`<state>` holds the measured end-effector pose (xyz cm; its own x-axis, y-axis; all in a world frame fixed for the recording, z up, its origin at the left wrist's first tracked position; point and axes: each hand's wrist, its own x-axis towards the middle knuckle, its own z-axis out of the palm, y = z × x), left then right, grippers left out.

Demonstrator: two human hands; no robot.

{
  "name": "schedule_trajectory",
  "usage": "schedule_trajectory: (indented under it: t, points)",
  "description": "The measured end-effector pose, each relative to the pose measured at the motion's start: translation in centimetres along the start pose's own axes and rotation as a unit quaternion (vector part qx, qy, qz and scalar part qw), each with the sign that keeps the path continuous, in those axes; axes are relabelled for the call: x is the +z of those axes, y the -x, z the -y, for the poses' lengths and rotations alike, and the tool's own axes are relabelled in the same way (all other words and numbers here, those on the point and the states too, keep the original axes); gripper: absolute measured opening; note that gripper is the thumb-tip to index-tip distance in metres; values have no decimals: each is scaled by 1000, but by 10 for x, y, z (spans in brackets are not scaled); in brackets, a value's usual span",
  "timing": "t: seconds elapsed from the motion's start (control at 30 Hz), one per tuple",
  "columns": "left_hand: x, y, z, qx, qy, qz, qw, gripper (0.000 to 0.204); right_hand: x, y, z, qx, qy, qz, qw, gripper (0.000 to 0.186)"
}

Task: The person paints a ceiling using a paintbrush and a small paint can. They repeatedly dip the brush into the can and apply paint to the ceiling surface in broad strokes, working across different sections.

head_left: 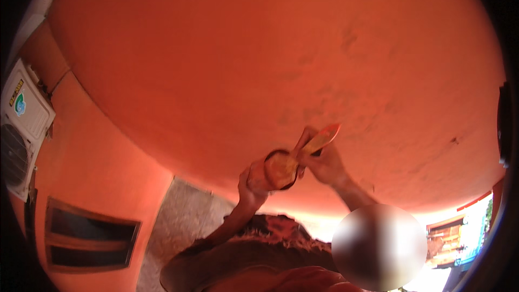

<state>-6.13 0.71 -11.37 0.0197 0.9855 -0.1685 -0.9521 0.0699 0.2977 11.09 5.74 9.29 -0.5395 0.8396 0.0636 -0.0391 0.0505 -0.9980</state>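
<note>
My left hand is wrapped round the side of a small round tub, its mouth tilted toward the right. Orange, paint-like stuff coats the tub's inside. My right hand is closed on a paintbrush just right of the tub. The brush's pale, flat, red-edged end points up and right, away from the tub. Its other end passes behind my fingers near the tub's rim; whether it touches the rim I cannot tell. Both hands are in front of an orange wall.
An air-conditioner outdoor unit hangs on the adjoining wall at far left. Below it is a dark window with a wooden frame. Grey floor shows at lower left. A blurred round patch covers part of the lower right, beside a bright outdoor area.
</note>
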Motion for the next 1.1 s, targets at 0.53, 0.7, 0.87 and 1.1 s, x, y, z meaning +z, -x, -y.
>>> schedule_trajectory:
  t: [0.53,0.7,0.87,1.1]
  points:
    - [11,-13,-57,-32,-3,102,994,72,16,-14,-31,-161,-231,-173,944,8]
    - [5,-12,-59,-39,-3,71,997,73,43,-2,-24,-175,-300,-186,919,17]
    - [-4,-13,-62,-93,19,173,980,66,46,7,-51,-205,-344,-147,904,18]
    - [-17,-16,-62,-240,31,220,945,72,54,23,-92,-276,-445,-165,836,14]
